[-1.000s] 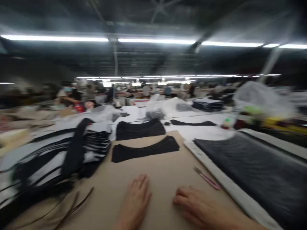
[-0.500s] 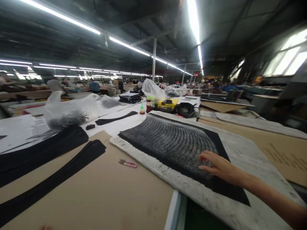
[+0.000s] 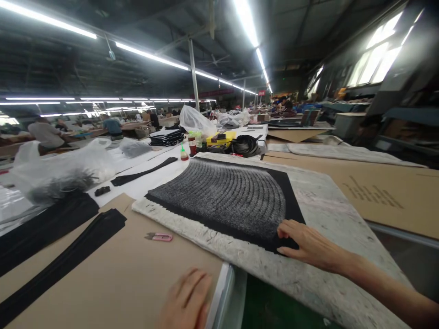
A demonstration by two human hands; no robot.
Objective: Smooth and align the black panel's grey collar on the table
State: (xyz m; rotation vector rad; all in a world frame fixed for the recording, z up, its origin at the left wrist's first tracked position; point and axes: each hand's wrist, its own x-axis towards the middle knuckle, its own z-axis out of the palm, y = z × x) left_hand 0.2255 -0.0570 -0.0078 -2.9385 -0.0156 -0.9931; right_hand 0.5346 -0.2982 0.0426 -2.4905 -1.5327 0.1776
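A black fabric panel [image 3: 219,192] with curved rows of grey sparkling pattern lies flat on a thick pale pad [image 3: 318,196]. My right hand [image 3: 302,242] is at the panel's near right corner. Its thumb and fingers are apart, with the fingers bent, and they hold nothing that I can see. Low in view my left hand [image 3: 188,294], slightly blurred, is over the brown board [image 3: 103,274] near its right edge, its fingers loosely extended with nothing visible in them. Pink-handled thread snips [image 3: 159,236] lie on that board between the hand and the pad.
Black fabric strips [image 3: 65,260] spread across the left side. Behind them is a clear plastic bag [image 3: 65,164]. A green-capped bottle [image 3: 184,153], a yellow box [image 3: 221,139] and a black coil [image 3: 245,145] stand beyond the panel. A gap [image 3: 270,304] separates board and pad.
My view has turned to the right. My left hand has come up into view over the brown board. My right hand has moved to the panel's near corner.
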